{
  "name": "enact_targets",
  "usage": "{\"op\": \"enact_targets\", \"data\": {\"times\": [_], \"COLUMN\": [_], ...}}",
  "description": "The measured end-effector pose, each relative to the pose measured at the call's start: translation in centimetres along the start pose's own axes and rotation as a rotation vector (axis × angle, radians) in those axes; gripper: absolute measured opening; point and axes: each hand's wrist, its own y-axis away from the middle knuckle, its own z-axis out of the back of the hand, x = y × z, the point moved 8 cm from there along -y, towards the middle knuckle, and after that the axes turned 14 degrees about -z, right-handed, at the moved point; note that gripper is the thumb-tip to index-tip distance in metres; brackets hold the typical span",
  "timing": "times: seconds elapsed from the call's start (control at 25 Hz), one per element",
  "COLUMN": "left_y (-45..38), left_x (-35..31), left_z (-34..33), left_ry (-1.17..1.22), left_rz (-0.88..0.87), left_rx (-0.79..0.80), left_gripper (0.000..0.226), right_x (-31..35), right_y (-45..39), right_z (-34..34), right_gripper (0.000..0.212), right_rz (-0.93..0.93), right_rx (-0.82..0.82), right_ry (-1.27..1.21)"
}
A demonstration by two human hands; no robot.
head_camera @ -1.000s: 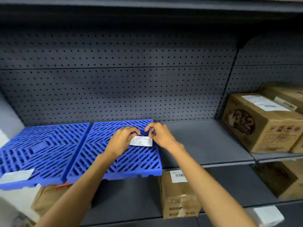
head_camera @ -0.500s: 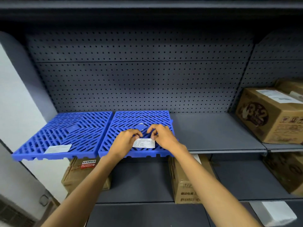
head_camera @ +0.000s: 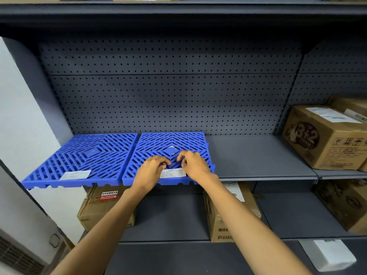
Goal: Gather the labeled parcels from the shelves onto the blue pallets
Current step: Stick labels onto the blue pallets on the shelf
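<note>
Two blue slatted pallets lie side by side on the middle shelf, the left pallet (head_camera: 89, 155) and the right pallet (head_camera: 172, 139). A white label (head_camera: 172, 173) lies flat near the right pallet's front edge. My left hand (head_camera: 149, 173) holds the label's left end and my right hand (head_camera: 195, 165) its right end, fingers curled over its upper corners. The left pallet carries its own white label (head_camera: 75, 174). A labeled brown parcel (head_camera: 325, 139) stands on the same shelf at the far right.
Bare grey shelf (head_camera: 248, 155) lies between the right pallet and the brown parcel. On the shelf below stand a left box (head_camera: 103, 207), a middle box (head_camera: 228, 215) and a right box (head_camera: 345, 205). A white parcel (head_camera: 329, 255) sits lowest right. A pegboard wall backs the shelves.
Both hands have brought the white label from the middle of the right pallet down to its front edge. My view has pulled back and shifted left.
</note>
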Motion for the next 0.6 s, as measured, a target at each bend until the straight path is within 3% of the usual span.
{"op": "enact_targets", "data": {"times": [0.28, 0.6], "left_y": [0.4, -0.1], "left_x": [-1.6, -7.3], "left_z": [1.0, 0.9], "left_ry": [-0.038, 0.017], "left_rz": [-0.035, -0.115], "left_rx": [-0.023, -0.101], "left_gripper": [0.020, 0.016], "right_x": [-0.3, -3.8], "right_y": [1.9, 6.6], "right_z": [1.8, 6.5], "right_gripper": [0.019, 0.017], "right_rz": [-0.008, -0.108], "right_rx": [-0.023, -0.224], "right_ry": [-0.029, -0.133]}}
